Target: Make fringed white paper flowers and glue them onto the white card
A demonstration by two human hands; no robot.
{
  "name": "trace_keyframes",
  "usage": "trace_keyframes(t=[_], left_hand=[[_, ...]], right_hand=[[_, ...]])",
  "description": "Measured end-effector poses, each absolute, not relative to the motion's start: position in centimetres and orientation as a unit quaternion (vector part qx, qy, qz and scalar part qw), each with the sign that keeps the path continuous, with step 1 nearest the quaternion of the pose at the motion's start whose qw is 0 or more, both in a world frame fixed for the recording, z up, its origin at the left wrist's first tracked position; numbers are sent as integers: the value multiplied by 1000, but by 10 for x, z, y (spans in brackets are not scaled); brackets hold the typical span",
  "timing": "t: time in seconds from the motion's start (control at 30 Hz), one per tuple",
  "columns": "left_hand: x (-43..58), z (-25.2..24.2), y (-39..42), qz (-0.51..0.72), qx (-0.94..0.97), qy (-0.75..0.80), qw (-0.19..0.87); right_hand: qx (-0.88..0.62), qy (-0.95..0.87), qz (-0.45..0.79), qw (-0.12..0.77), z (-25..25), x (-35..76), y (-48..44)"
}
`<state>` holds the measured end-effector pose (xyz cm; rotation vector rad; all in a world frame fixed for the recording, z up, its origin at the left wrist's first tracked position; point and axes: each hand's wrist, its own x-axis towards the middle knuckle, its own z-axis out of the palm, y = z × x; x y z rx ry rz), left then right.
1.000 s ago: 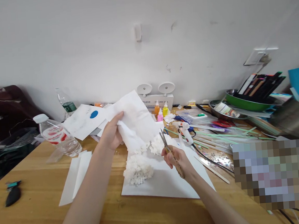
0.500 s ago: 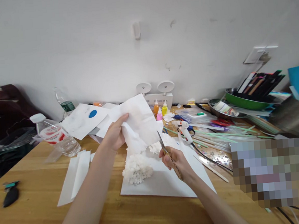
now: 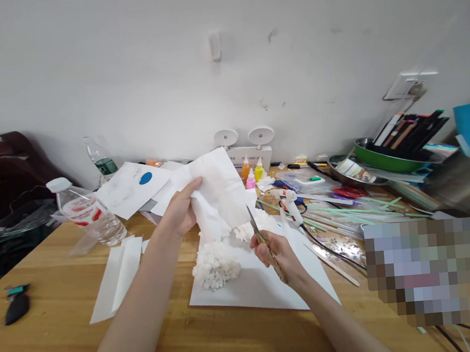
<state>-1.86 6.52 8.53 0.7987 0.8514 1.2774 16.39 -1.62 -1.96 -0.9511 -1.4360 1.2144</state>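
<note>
Between the thumb and fingers of my left hand (image 3: 183, 210) is a thin white tissue sheet (image 3: 220, 190), raised above the table and partly folded over. My right hand (image 3: 271, 249) is closed around a pair of scissors (image 3: 257, 228) with patterned gold-coloured handles; the blades point up toward the tissue's right edge, and a small gap seems to separate them. Beneath both hands lies a large white paper sheet (image 3: 260, 290). A heap of small white tissue scraps (image 3: 215, 267) rests on its left side, and more white pieces (image 3: 245, 232) lie behind the scissors.
A water bottle (image 3: 93, 214) and folded white paper (image 3: 119, 277) stand at left. To the right are a hot glue gun (image 3: 289, 204) with its cord, many thin sticks (image 3: 344, 216) and a green pan (image 3: 392, 158) of markers. Small paint bottles (image 3: 250, 179) stand at the back.
</note>
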Motion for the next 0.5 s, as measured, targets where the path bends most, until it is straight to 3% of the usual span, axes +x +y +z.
trace_keyframes(t=[0.5], left_hand=[[-18, 84, 66, 567, 344, 371, 649]], right_hand=[[-404, -594, 496, 488, -21, 164, -15]])
